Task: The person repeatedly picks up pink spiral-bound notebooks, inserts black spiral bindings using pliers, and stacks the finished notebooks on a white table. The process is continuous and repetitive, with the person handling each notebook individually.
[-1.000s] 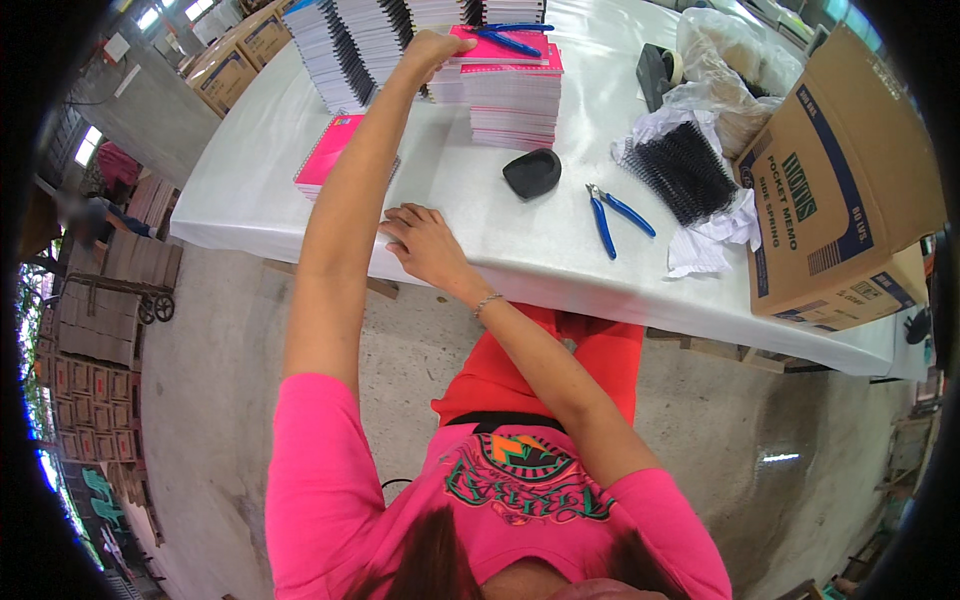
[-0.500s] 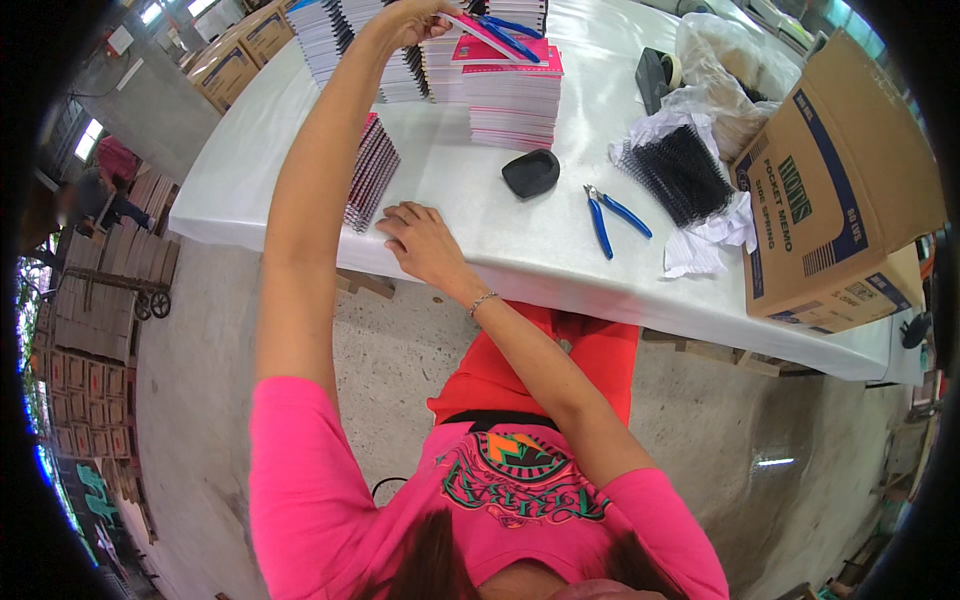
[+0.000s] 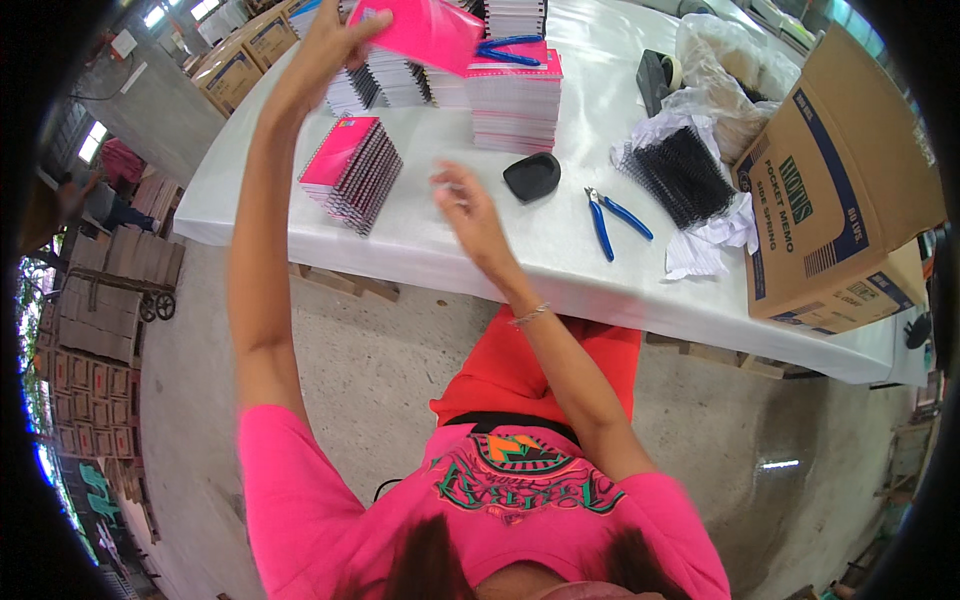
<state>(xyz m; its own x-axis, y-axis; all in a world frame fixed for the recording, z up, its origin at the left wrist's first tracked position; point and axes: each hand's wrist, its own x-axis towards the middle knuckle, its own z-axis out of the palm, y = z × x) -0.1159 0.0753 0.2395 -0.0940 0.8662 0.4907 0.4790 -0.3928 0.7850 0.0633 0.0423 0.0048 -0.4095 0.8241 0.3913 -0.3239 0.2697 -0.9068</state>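
My left hand [image 3: 345, 40] is closed on a pink-covered notepad [image 3: 425, 35], gripping its left end with the thumb on top, at the far side of the table. Under the pad's right end, blue-handled cutters [image 3: 508, 52] lie on a tall stack of pink-covered pads [image 3: 515, 105]. My right hand [image 3: 470, 215], blurred, hovers over the near table edge. Its fingers are loosely bent and apart, with nothing visible in them. Left of it stands a shorter stack of pink notebooks [image 3: 350, 170] with dark spiral bindings. A black rounded object [image 3: 531, 177] lies right of that hand.
A second pair of blue-handled cutters [image 3: 615, 220] lies on the white table [image 3: 430, 130]. Black spiral coils [image 3: 680, 175] rest on crumpled paper beside an open cardboard box [image 3: 830, 200]. Behind are a plastic bag [image 3: 735, 60], a dark tape dispenser [image 3: 655, 82] and more spiral-bound stacks [image 3: 400, 75].
My left hand has lifted the pink pad off the tall stack and moved left with it; the cutters stay on the stack. My right hand has left the table edge, shifting right.
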